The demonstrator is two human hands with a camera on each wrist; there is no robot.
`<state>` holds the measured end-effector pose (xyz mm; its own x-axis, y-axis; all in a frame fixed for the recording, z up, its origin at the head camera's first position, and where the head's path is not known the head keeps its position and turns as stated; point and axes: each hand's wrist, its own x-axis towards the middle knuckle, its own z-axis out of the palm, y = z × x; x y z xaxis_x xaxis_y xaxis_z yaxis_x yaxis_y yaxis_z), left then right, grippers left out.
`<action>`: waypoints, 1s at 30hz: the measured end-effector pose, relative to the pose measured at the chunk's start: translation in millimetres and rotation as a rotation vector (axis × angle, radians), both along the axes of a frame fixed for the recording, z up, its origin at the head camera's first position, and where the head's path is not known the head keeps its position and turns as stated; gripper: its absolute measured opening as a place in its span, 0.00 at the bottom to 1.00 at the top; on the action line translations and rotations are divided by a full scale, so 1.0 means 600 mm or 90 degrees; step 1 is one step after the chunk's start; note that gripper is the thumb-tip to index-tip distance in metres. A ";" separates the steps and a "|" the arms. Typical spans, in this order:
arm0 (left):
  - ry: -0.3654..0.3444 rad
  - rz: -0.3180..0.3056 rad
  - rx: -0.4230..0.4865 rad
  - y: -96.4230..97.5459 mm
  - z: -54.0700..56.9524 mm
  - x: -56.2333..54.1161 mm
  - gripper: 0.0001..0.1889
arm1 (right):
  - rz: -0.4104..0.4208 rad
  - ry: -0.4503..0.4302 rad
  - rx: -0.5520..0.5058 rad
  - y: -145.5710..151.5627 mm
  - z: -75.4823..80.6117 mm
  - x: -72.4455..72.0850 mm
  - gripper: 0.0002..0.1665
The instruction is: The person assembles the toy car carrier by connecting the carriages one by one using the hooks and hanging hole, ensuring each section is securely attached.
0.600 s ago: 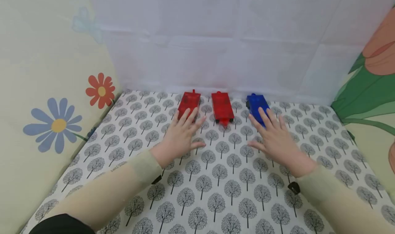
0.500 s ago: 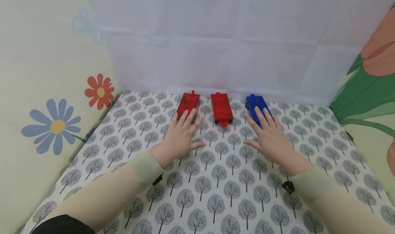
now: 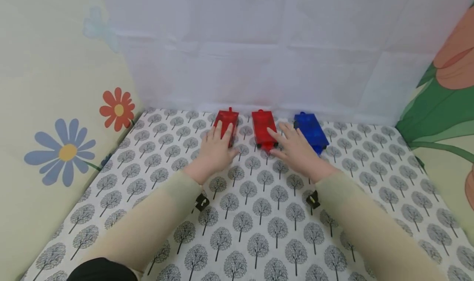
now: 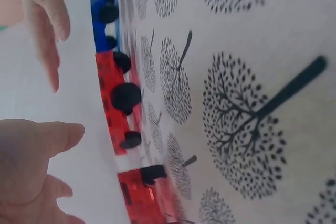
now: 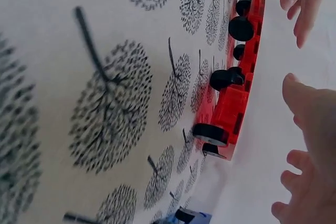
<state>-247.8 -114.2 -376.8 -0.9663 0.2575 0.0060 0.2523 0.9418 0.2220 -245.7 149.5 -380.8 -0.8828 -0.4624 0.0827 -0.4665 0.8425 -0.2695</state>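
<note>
Two red toy wagons with black wheels stand side by side on the tree-print cloth, the left red wagon (image 3: 226,118) and the middle red wagon (image 3: 263,124). To their right is a blue toy wagon (image 3: 312,129). My left hand (image 3: 214,151) has its fingers spread and overlaps the near part of the left red wagon in the head view. My right hand (image 3: 299,153) is palm down, fingertips between the middle red wagon and the blue one. Both wrist views show the hands raised above the wagons, holding nothing.
The tree-print cloth (image 3: 259,231) covers the table. A white sheet (image 3: 237,54) hangs right behind the wagons. Flower-patterned panels (image 3: 44,87) rise at the left and right sides.
My right hand has moved left, from over the blue wagon toward the middle red one. My left hand has shifted slightly forward. The wagons stay in their places.
</note>
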 end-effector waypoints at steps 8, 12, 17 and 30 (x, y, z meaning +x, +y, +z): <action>-0.021 0.121 0.124 0.002 -0.001 -0.050 0.60 | 0.006 -0.046 -0.021 -0.044 -0.025 -0.040 0.44; -0.036 0.171 0.143 0.008 -0.005 -0.075 0.60 | 0.000 -0.040 -0.031 -0.057 -0.028 -0.050 0.40; -0.049 0.207 0.149 0.019 -0.015 -0.093 0.58 | -0.032 -0.052 -0.050 -0.070 -0.027 -0.061 0.36; -0.037 0.243 0.085 0.024 -0.020 -0.119 0.47 | -0.044 -0.050 -0.011 -0.090 -0.029 -0.079 0.28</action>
